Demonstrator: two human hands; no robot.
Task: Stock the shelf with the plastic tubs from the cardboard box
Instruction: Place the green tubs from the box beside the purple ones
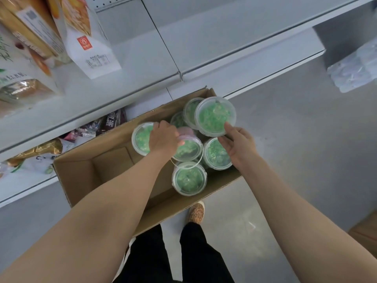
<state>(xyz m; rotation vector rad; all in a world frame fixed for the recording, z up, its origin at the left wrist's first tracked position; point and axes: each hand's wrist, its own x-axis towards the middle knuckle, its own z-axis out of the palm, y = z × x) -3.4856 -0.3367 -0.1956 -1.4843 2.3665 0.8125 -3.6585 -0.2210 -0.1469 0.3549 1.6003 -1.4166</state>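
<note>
Here left grip (164,137) on tub (142,138), box (85,172).

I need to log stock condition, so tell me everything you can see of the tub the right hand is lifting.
The lifted tub is round, of clear plastic, with a clear lid on and bright green contents showing through. It looks intact and is tilted, lid facing the camera, raised above the other tubs at the far right end of the cardboard box. The right hand holds its near rim, fingers on the lid's edge. It overlaps a second tub behind it; whether they touch is unclear.
</note>
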